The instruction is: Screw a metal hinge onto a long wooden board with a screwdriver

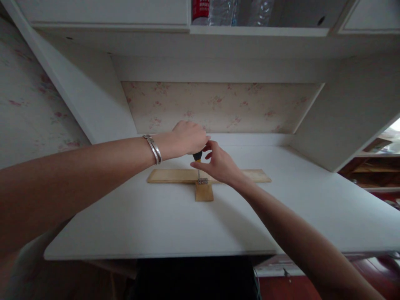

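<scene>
A long wooden board [168, 176] lies across the white desk [187, 225]. A small wooden block [204, 192] sits against its front edge, joined by a small metal bracket [203, 181]. A screwdriver [198, 157] with a black and yellow handle stands upright, its shaft down on the bracket. My left hand [186, 138], with a silver bracelet on the wrist, is closed over the top of the handle. My right hand [217, 162] pinches the lower handle and shaft with its fingertips.
The desk sits in a white alcove with a floral-papered back wall [218, 106]. A shelf above holds a red can [200, 10] and clear plastic bottles [225, 11]. Wooden shelves [378, 166] show at the far right.
</scene>
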Available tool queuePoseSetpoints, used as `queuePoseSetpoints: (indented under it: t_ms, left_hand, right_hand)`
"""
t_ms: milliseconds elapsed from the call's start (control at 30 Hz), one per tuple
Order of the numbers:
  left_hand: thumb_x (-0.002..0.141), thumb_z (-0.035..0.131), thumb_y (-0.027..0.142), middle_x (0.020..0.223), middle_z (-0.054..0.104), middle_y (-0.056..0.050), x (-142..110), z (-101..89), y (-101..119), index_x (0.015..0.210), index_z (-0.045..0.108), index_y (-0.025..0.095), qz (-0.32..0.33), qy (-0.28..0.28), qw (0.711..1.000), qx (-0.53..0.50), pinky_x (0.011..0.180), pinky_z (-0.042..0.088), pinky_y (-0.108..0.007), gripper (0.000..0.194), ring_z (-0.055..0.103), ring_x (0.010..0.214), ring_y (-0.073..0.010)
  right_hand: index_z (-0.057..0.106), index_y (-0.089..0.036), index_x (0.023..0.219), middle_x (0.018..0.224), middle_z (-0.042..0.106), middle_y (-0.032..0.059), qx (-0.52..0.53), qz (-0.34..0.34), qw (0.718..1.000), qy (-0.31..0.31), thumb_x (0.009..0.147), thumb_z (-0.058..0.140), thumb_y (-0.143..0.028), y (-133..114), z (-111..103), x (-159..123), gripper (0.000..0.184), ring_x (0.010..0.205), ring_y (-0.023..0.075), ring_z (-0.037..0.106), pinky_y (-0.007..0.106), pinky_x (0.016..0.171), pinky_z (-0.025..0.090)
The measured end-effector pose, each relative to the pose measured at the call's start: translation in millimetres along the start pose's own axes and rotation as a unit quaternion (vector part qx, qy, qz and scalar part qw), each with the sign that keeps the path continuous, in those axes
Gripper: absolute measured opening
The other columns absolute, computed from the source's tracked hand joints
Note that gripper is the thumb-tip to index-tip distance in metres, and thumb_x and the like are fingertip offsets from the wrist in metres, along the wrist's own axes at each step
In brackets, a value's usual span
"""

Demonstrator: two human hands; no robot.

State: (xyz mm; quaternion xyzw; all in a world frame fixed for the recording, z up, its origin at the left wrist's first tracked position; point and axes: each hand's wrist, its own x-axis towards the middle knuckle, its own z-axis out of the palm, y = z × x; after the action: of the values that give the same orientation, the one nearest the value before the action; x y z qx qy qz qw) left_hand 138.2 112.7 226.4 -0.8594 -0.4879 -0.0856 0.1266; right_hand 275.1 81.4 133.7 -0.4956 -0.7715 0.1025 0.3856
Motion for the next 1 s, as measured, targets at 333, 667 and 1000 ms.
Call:
queuePoseSetpoints:
  t_ms: [333,667,1000]
  left_hand:
    - [0.093,0.041,0.049,0.106,0.068,-0.01,-21.7,8.5,-29.3,0.108,0.069,0.019,0.076,-0.042,0.994,-0.064,0.09,0.044,-0.033,0.044,0.061,0.102,-0.0234]
    - [0.088,0.055,0.037,0.101,0.066,-0.007,-29.1,25.1,-29.3,0.102,0.063,0.017,0.142,0.047,0.977,-0.149,0.085,0.044,-0.032,0.026,0.06,0.096,-0.021]
    - [0.089,0.052,0.02,0.114,0.066,-0.003,-31.2,25.7,-28.0,0.11,0.066,0.022,0.177,0.067,0.96,-0.207,0.095,0.043,-0.03,0.025,0.058,0.107,-0.0172]
  right_hand:
    - [0.059,-0.019,0.098,0.094,0.072,0.0046,0.062,-0.037,0.996,-0.05,0.084,0.063,-0.027,14.6,10.4,17.3,0.017,0.085,0.0182,0.067,0.032,0.078,0.051]
    - [0.056,-0.019,0.109,0.095,0.066,0.0059,0.131,-0.005,0.991,0.004,0.07,0.075,-0.039,17.2,17.8,14.0,0.047,0.079,0.0191,0.065,0.034,0.071,0.054]
    - [0.038,-0.022,0.138,0.125,0.06,0.0101,0.222,-0.055,0.972,-0.061,0.08,0.066,-0.034,19.2,18.4,13.9,0.066,0.101,0.0196,0.064,0.039,0.088,0.053]
